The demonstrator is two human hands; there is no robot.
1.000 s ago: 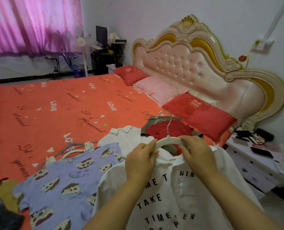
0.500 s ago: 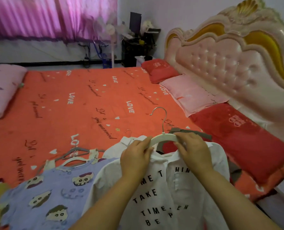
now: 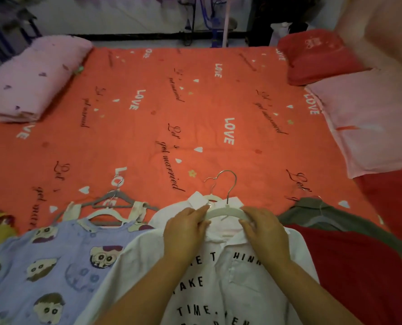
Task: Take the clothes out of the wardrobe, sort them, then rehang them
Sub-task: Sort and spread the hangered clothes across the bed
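I judge I'm mid-sorting; left hand point(image 3: 185, 225) and right hand point(image 3: 263, 227) each pinch the hanger point(image 3: 223, 213) in the white shirt point(image 3: 221, 277) on the bed point(image 3: 195, 118); next, lay it flat.

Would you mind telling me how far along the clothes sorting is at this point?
Done: clothes are out and lie on the bed, among them a blue print top on its hanger and a red garment. In hand: both hands, left and right, grip the white hanger at the collar of the white shirt. Left: rehanging; no wardrobe is in view.
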